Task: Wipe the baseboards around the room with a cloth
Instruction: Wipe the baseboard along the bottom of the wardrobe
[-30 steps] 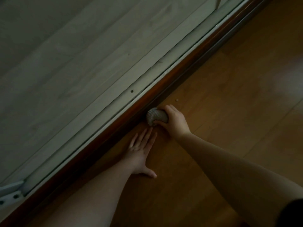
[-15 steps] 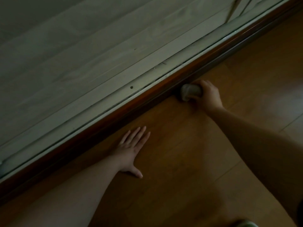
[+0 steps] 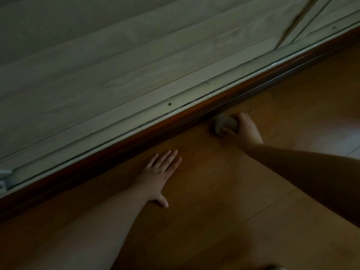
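Dim light here, and the right hand (image 3: 245,128) is out at full reach, its grip closed around a balled-up pale cloth (image 3: 226,124). The fingers wrap the cloth from the floor side, the thumb tucked under it, and the wad sits low against the foot of the baseboard (image 3: 148,131), right where that dark reddish-brown strip meets the floor (image 3: 224,191). Whether the cloth actually presses on the wood or just sits beside it is hard to say in this gloom, but there is no visible gap.

The left hand (image 3: 158,175) is flat on the orange-brown wooden floor, palm down, fingers spread and pointing up toward the baseboard, thumb splayed back toward the camera. That grip is open and carries nothing. It lies near the baseboard without touching it, and well to the left of the cloth.

The baseboard runs as a long diagonal, from lower left up to upper right. Just above it a pale metal track (image 3: 136,123) follows the same line, with a small dark screw hole (image 3: 169,104) in it. Beyond that rises a light, wood-grained panel (image 3: 97,65). At the far left edge a pale bracket (image 3: 3,179) shows at the track. Both forearms are bare, the right one crossing in from the right edge in deep shadow.
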Tool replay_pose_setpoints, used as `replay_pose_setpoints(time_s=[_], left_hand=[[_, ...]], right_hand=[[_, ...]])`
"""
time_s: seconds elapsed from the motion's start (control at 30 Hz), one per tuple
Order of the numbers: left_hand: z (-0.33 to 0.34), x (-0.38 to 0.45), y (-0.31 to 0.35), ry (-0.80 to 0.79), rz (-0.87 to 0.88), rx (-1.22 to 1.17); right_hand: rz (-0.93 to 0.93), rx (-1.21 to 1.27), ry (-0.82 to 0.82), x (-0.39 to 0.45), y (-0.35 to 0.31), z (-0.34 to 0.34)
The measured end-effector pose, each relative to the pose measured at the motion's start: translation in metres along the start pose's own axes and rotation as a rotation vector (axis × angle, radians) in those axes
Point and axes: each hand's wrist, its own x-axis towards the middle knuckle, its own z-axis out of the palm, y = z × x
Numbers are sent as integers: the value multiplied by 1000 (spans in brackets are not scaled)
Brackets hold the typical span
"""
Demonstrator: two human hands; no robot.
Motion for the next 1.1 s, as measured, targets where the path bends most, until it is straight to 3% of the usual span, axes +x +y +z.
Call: replay_pose_setpoints(time_s=[0.27, 0.4, 0.53, 0.67, 0.73, 0.87, 1.1], left_hand=[[4, 1, 0, 32, -21, 53], [12, -4, 1, 43, -20, 71], [16, -16, -4, 104, 26, 52], [9, -18, -5, 68, 55, 8], [7, -18, -7, 61, 59, -8], [6, -18, -11, 68, 84, 25], [11, -9, -3, 111, -30, -4]], right_hand=[[-183, 184, -101, -39, -78, 83], [-180, 210, -89, -34, -91, 95], [-80, 129, -81, -8, -64, 42], [211, 134, 128, 20, -13, -45], [287, 56, 151, 27, 6, -78], [183, 53, 85, 11, 2, -78], [-67, 170, -8, -37, -60, 16]])
